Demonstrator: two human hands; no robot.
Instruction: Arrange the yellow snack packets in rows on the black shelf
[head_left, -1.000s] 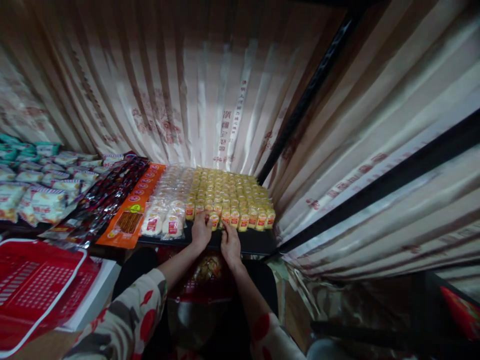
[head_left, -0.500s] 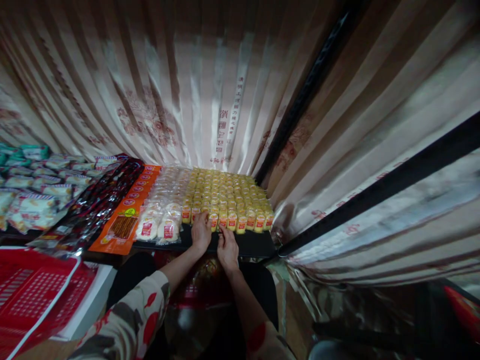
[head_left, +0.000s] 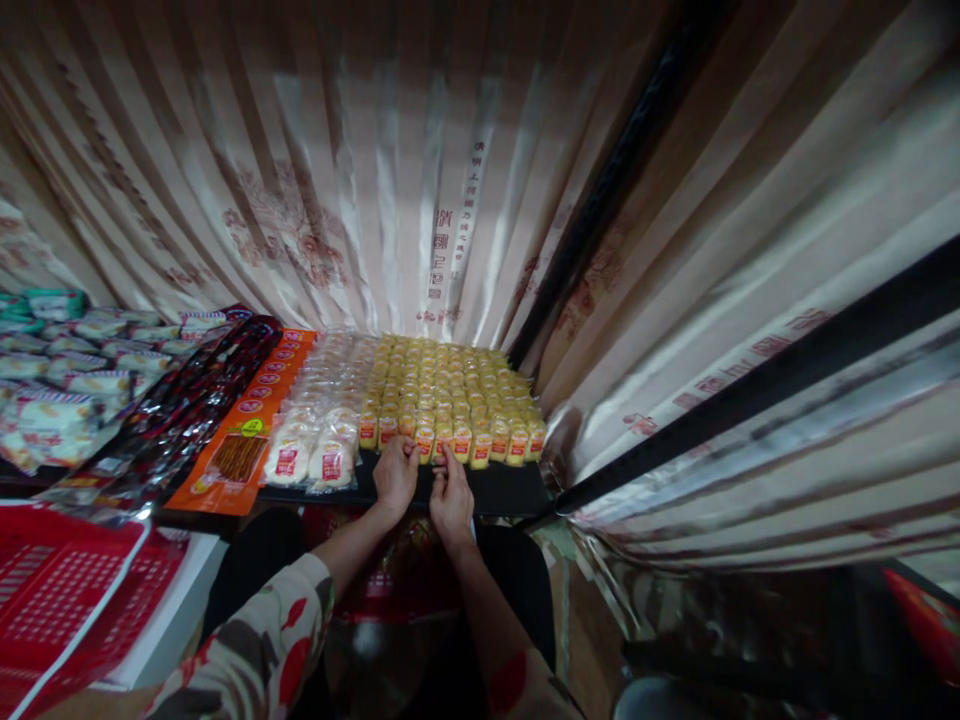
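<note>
Rows of small yellow snack packets point(head_left: 450, 385) with red labels stand on a black shelf point(head_left: 510, 488). My left hand point(head_left: 395, 474) rests at the shelf's front edge, its fingertips touching the front row of yellow packets. My right hand point(head_left: 451, 492) sits right beside it, fingers on the same front row. Whether either hand grips a packet cannot be made out. To the left of the yellow rows lie white round packets point(head_left: 315, 440) with red labels.
An orange snack pack point(head_left: 240, 455) and dark glossy packs point(head_left: 180, 410) lie further left, then white and green bags point(head_left: 67, 390). A red basket point(head_left: 67, 590) sits at lower left on a white surface. Striped curtains hang behind and to the right, with a black bar point(head_left: 750, 390).
My two hands have drawn closer together at the front row of yellow packets. The view has shifted slightly, so the shelf appears a little lower and left.
</note>
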